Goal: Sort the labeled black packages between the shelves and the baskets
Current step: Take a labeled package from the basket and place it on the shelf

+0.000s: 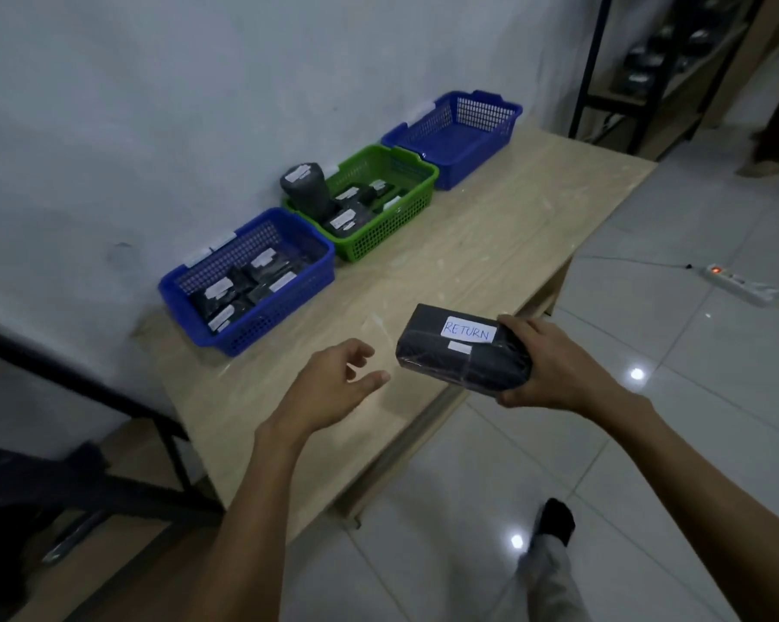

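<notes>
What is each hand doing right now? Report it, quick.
Left hand: open, holding nothing.
Right hand: grips the black package labeled RETURN.

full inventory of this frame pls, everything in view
Light wooden table: 1, beige, against the white wall.
Near blue plastic mesh basket: 1, blue, nearest in the row.
Green plastic mesh basket: 1, green, middle of the row.
Far blue plastic mesh basket: 1, blue, far end of row.
Black labelled packages: several, black, in the near blue and green baskets.
Bulky upright black package: 1, black, green basket's left end.
Black RETURN-labelled package: 1, black, held over the table's front edge.
White power strip: 1, white, red light, on tiled floor right.
Black metal shelf rack: 1, black, background right.
Left hand: 1, open, over the table.
Right hand: 1, grips the RETURN package.
</notes>
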